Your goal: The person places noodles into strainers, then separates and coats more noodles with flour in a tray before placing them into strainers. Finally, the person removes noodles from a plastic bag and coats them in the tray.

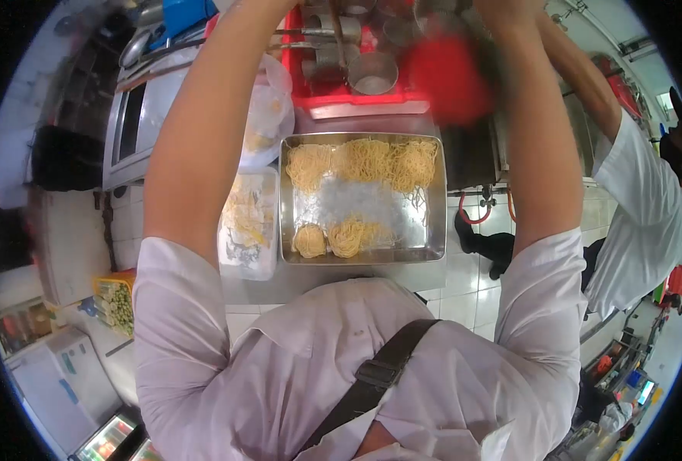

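Note:
Both my arms stretch forward to the top edge of the head view. My left hand is beyond that edge; only the forearm shows, near the handles of metal utensils (pixel 310 32). At the top right my right hand (pixel 502 11) is cut off by the edge, its fingers hidden. A red thing (pixel 450 81), smeared by motion, shows just below and left of it. Between my arms a metal tray (pixel 285 201) holds portions of yellow noodles (pixel 365 161) along its far side. Smaller noodle bundles (pixel 346 237) lie near its front, with whitish powder between.
A red crate (pixel 368 107) with metal cups (pixel 373 74) stands behind the tray. Left of the tray are a white plastic container (pixel 250 265) and a plastic bag (pixel 272 115). Another person (pixel 640 200) in a white shirt reaches in at the right.

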{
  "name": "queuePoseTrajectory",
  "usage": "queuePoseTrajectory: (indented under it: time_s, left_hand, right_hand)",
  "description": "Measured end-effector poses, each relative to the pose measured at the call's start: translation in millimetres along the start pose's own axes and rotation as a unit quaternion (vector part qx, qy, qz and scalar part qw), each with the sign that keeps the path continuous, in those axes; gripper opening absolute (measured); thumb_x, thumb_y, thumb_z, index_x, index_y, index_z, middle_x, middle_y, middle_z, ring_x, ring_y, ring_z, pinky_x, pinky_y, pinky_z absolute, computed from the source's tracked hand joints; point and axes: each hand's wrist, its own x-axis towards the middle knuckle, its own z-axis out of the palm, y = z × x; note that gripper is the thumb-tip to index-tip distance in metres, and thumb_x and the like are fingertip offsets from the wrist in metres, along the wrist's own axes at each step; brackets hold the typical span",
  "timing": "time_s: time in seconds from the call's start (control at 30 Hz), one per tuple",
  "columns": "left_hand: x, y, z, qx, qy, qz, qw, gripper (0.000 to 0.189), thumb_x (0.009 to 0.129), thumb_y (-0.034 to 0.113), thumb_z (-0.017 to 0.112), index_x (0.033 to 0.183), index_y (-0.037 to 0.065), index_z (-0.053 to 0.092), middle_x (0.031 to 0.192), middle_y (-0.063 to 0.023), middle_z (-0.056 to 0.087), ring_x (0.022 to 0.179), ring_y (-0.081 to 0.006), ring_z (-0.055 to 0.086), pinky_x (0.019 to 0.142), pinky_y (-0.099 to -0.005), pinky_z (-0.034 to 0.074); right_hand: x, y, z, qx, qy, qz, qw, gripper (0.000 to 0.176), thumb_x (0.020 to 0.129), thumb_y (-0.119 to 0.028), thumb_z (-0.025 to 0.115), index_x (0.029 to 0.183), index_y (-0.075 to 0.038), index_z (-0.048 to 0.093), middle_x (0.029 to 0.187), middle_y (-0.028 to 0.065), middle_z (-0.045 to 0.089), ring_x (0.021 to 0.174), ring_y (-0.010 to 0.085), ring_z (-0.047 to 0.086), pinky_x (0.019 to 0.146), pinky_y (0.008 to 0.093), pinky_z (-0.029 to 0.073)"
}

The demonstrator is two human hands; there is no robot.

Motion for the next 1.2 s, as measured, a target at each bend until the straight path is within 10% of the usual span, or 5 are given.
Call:
queuePoseTrajectory:
  time_s: [0.17, 0.47, 0.77, 1.07, 1.2]
  left_hand:
    - [3, -66, -32, 0.329, -0.496, -0.084, 0.799, 0.069, 0.083, 0.059, 0.069, 0.118, 0.000, 0.061, 0.117, -0.0094, 0.066, 0.106, -0.0207, 0.062, 0.087, -0.0329, 0.050]
    - [-62, -164, -195, 0.671, -0.419, -0.090, 0.606, 0.038, 0.090, 0.029, 0.062, 0.122, 0.007, 0.058, 0.102, -0.0221, 0.068, 0.095, -0.0391, 0.067, 0.077, -0.0500, 0.054]
    - [-1, 0, -41, 0.715, -0.335, 0.422, 0.446, 0.018, 0.087, 0.023, 0.059, 0.078, 0.010, 0.067, 0.068, -0.0013, 0.060, 0.085, -0.0162, 0.060, 0.084, -0.0370, 0.045]
    - [-27, -47, -25, 0.683, -0.339, 0.384, 0.521, 0.020, 0.084, 0.024, 0.057, 0.085, 0.009, 0.071, 0.096, -0.0070, 0.068, 0.101, -0.0197, 0.062, 0.116, -0.0419, 0.027]
    - [-29, -45, -22, 0.591, -0.276, 0.364, 0.665, 0.037, 0.078, 0.026, 0.063, 0.105, 0.001, 0.066, 0.104, -0.0174, 0.068, 0.105, -0.0307, 0.063, 0.111, -0.0495, 0.037]
  right_hand:
    - [11, 33, -118, -0.428, 0.077, -0.257, 0.863, 0.040, 0.105, -0.042, 0.041, 0.082, -0.010, 0.048, 0.065, -0.0021, 0.044, 0.055, 0.0074, 0.041, 0.050, 0.0234, 0.033]
    - [2, 63, -208, -0.631, 0.093, -0.224, 0.737, 0.036, 0.105, -0.038, 0.041, 0.097, -0.004, 0.051, 0.074, 0.0029, 0.050, 0.065, 0.0138, 0.048, 0.060, 0.0286, 0.039]
    - [8, 88, -200, -0.664, 0.041, -0.321, 0.674, 0.035, 0.103, -0.033, 0.047, 0.107, 0.000, 0.057, 0.085, 0.0098, 0.060, 0.077, 0.0203, 0.058, 0.072, 0.0344, 0.048]
    - [-67, 64, -144, -0.728, 0.175, -0.244, 0.616, 0.034, 0.085, -0.030, 0.069, 0.102, -0.002, 0.059, 0.104, 0.0239, 0.058, 0.108, 0.0405, 0.055, 0.101, 0.0537, 0.038]
    - [-193, 106, -155, -0.856, -0.028, 0.151, 0.493, 0.058, 0.082, -0.040, 0.071, 0.121, -0.001, 0.052, 0.113, 0.0275, 0.053, 0.111, 0.0420, 0.054, 0.089, 0.0490, 0.052]
